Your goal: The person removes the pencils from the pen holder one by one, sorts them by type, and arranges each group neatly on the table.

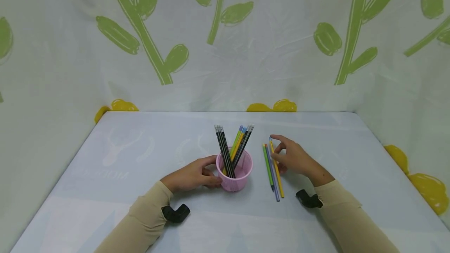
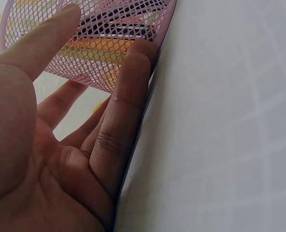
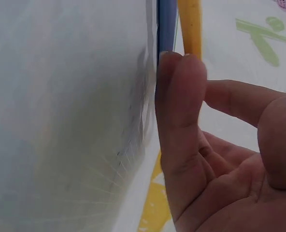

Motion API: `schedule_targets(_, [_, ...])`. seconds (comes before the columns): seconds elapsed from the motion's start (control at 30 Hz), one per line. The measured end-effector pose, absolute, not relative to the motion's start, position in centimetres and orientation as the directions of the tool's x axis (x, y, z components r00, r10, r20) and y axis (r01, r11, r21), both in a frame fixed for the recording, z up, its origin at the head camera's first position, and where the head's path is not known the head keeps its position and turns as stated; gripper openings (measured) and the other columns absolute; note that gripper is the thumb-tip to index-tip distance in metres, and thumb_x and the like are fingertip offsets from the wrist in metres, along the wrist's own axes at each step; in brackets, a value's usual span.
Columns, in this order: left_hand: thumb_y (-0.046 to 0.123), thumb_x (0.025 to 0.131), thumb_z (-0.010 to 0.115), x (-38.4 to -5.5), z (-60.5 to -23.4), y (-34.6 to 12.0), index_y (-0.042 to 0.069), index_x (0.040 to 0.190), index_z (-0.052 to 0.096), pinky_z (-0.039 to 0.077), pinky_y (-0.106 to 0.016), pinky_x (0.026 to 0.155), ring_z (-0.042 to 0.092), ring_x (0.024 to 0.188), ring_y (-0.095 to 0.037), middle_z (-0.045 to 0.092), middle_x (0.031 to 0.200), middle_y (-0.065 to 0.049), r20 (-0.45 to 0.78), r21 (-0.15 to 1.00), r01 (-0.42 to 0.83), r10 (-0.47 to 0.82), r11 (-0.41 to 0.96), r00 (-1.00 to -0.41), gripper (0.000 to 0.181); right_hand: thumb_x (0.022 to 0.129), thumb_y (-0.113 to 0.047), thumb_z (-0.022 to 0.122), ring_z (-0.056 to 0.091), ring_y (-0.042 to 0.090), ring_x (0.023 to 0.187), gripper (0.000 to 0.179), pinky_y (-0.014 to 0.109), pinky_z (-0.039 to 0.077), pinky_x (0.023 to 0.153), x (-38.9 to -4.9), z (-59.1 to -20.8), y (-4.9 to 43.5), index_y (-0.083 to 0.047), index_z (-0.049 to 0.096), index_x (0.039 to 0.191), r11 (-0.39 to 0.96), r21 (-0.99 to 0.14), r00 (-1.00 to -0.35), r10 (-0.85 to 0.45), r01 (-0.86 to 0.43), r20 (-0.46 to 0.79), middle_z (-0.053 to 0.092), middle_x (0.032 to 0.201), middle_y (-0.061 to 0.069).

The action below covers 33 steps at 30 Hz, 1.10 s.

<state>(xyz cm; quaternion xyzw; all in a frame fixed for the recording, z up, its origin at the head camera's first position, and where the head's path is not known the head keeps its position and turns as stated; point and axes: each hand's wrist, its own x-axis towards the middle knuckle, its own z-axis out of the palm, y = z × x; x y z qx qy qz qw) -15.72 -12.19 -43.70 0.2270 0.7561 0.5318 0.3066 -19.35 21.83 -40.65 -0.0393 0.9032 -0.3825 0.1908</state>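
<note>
Our left hand (image 1: 192, 175) grips the round pink mesh cup (image 1: 234, 184), likely steadying it; right of the cup, our right hand (image 1: 297, 159) pinches a slim yellow pencil (image 1: 279, 182).

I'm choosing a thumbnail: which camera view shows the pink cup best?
The head view: the pink cup shows nearly whole, rim and wall, with the left hand at one side. The left wrist view shows its mesh close up, but cropped and partly covered; the right wrist view catches only a piece, top right.
</note>
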Motion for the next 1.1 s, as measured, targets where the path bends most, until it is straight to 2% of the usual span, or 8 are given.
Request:
schedule_targets(0.23, [0.028, 0.094, 0.072, -15.61, -43.50, -12.13, 0.030, 0.155, 0.034, 0.055, -0.032, 0.080, 0.068, 0.091, -0.017, 0.054, 0.137, -0.006, -0.236, 0.940, 0.005, 0.662, 0.340, -0.712, 0.072, 0.096, -0.012, 0.066, 0.068, 0.018, 0.060, 0.071, 0.033, 0.058, 0.056, -19.16, -40.60, 21.73, -0.013, 0.030, 0.156, 0.710, -0.700, -0.915, -0.227, 0.079, -0.334, 0.061, 0.112, 0.017])
schedule_targets(0.43, [0.028, 0.094, 0.072, -15.46, -43.43, -12.11, 0.028, 0.155, 0.034, 0.055, -0.031, 0.080, 0.069, 0.092, -0.017, 0.062, 0.128, -0.007, -0.233, 0.939, 0.010, 0.657, 0.345, -0.717, 0.072, 0.096, -0.010, 0.065, 0.066, 0.016, 0.059, 0.067, 0.033, 0.058, 0.056, -19.05, -40.71, 21.62, -0.009, 0.033, 0.155, 0.720, -0.691, -0.913, -0.241, 0.059, -0.329, 0.061, 0.109, 0.016])
schedule_targets(0.77, [0.028, 0.094, 0.071, -15.58, -43.55, -12.17, 0.028, 0.155, 0.034, 0.054, -0.032, 0.082, 0.069, 0.093, -0.018, 0.052, 0.142, -0.008, -0.222, 0.944, 0.016, 0.668, 0.330, -0.711, 0.071, 0.095, -0.013, 0.067, 0.066, 0.015, 0.058, 0.066, 0.030, 0.057, 0.055, -18.96, -40.70, 21.33, -0.009, 0.036, 0.154, 0.756, -0.650, -0.914, -0.209, 0.076, -0.349, 0.061, 0.108, 0.013])
schedule_targets(1.1, [0.029, 0.094, 0.071, -15.60, -43.50, -12.14, 0.027, 0.156, 0.033, 0.055, -0.032, 0.082, 0.069, 0.093, -0.017, 0.054, 0.139, -0.009, -0.226, 0.940, 0.020, 0.665, 0.341, -0.711, 0.072, 0.094, -0.012, 0.068, 0.066, 0.015, 0.056, 0.066, 0.030, 0.057, 0.056, -18.90, -40.71, 21.38, -0.007, 0.038, 0.152, 0.761, -0.648, -0.908, -0.249, 0.032, -0.336, 0.061, 0.106, 0.014])
